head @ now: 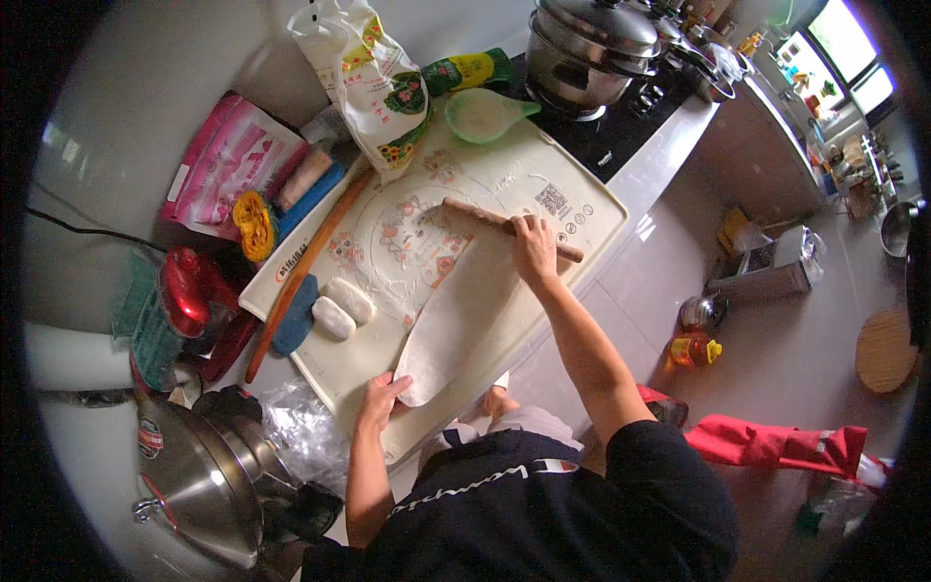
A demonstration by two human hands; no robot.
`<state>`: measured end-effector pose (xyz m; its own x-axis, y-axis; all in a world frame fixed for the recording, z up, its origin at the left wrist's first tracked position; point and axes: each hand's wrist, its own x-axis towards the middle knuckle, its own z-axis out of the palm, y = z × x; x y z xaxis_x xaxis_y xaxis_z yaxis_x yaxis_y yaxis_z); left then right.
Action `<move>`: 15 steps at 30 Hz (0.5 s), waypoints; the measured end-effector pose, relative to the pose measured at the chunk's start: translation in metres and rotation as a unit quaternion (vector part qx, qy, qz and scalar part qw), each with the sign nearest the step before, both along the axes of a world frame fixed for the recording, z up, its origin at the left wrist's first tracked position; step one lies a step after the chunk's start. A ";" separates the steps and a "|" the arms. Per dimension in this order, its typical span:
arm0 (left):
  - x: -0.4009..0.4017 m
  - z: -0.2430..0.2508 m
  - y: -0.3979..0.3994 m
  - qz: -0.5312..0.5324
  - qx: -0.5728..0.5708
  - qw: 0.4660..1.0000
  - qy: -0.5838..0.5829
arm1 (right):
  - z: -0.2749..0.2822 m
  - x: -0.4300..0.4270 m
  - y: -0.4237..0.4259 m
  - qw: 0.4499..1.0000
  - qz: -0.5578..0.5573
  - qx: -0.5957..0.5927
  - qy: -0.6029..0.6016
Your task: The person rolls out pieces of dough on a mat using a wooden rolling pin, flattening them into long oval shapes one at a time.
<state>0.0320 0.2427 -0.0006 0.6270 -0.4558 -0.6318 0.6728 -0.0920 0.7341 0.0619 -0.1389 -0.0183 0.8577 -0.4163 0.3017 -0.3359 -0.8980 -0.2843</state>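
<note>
A long, thin sheet of white dough [458, 320] lies across the cream printed pastry board [502, 164]. Its near left end sits between the thumb and fingers of my left hand [383, 399]. My right hand [534, 247] grips a short wooden rolling pin [476, 213], which lies at an angle over the far end of the sheet. Two floured dough pieces [343, 308] rest side by side on the left of the board. A blue scraper [297, 318] is beside them, partly under a longer wooden rolling pin [309, 269].
A white flour bag [378, 87] and a green scoop [486, 116] stand at the board's far side. Cut pumpkin [254, 224] and a pink package [234, 171] are at the left. A steel pot [589, 58] sits on the black stove [582, 149]. Clear plastic [305, 429] touches the near corner.
</note>
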 end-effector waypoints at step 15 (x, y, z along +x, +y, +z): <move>0.004 0.001 0.005 -0.040 0.056 0.997 0.033 | -0.001 0.052 0.002 0.993 -0.093 -0.067 0.044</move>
